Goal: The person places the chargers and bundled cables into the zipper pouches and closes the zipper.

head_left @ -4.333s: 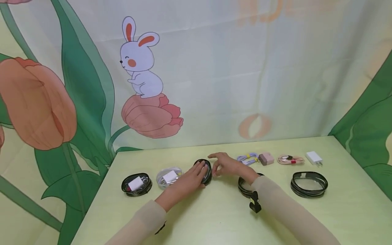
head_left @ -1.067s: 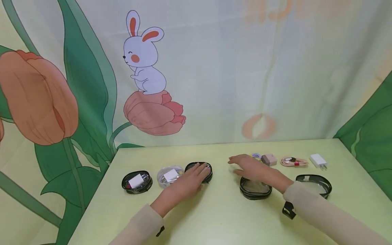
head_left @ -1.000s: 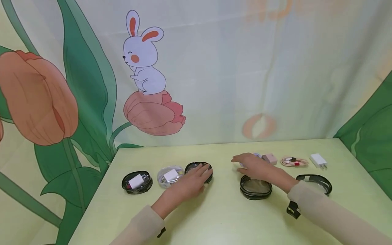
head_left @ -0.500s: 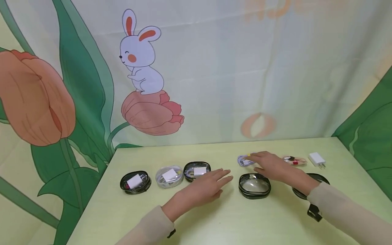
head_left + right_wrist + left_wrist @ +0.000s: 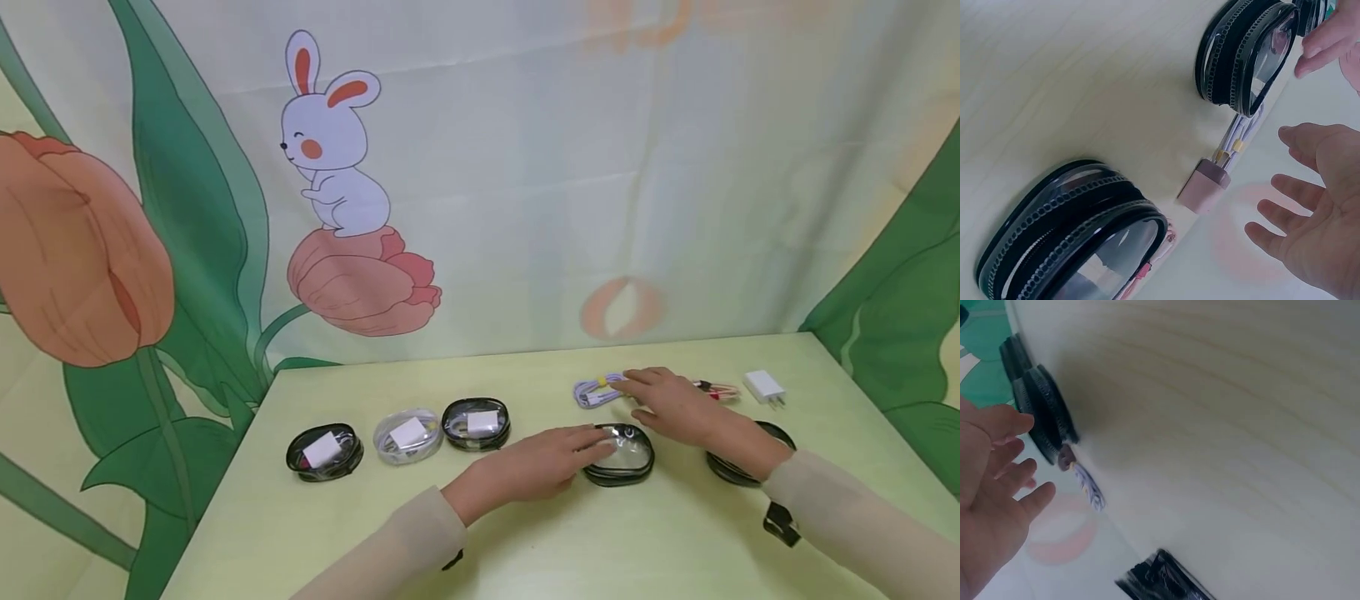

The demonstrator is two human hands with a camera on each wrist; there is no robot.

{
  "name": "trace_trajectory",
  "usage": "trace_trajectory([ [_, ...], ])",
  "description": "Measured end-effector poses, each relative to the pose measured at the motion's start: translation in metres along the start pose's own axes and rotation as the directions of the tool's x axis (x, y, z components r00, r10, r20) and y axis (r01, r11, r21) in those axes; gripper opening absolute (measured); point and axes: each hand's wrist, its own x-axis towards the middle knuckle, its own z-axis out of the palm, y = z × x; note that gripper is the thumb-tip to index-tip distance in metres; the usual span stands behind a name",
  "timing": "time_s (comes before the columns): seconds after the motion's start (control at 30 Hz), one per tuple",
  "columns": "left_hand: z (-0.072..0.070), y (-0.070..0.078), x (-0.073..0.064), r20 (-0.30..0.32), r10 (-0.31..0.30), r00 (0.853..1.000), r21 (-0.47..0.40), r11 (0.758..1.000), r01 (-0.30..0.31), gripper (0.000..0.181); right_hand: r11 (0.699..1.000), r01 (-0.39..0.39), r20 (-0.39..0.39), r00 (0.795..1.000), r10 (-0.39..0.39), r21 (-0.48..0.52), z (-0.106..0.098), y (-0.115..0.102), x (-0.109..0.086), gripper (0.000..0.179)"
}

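1. Clear pouch point(image 5: 633, 457): just in front of lilac cable point(image 5: 591, 395).
2. L hand point(image 5: 538, 463): relaxed, empty, front-left of cable; pouch contact unclear.
3. R hand point(image 5: 681, 410): spread wide, empty, R of cable.
4. Prob. best: steady pouch lightly w/ L.

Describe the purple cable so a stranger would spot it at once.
Look across the table toward the pale pink ring on the backdrop. Below it, the purple cable lies coiled near the right hand. Yellow ties distinguish it from the red-tied pink cable.
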Motion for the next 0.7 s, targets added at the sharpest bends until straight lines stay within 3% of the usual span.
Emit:
trace_trajectory([
  [0.13, 0.003, 0.0, 0.008, 0.032, 0.048, 0.998, 0.062, 0.997, -0.05, 0.065, 1.0, 0.003, 0.008, 1.0, -0.003, 0.006, 0.0, 0.001, -0.001, 0.047],
  [0.33, 0.008, 0.001, 0.013, 0.04, 0.058, 0.998, 0.103, 0.993, -0.062, 0.055, 1.0, -0.01, 0.026, 1.0, 0.01, 0.003, 0.004, 0.001, -0.001, 0.047],
  [0.57, 0.008, 0.004, 0.016, -0.023, -0.006, 1.0, 0.191, 0.981, 0.01, 0.042, 1.0, -0.018, 0.019, 1.0, 0.018, 0.006, 0.01, 0.003, 0.001, 0.046],
  [0.7, 0.007, 0.007, 0.018, -0.006, -0.085, 0.996, 0.194, 0.977, 0.085, 0.052, 1.0, -0.014, 0.015, 1.0, 0.014, 0.012, 0.011, 0.003, 0.002, 0.045],
])
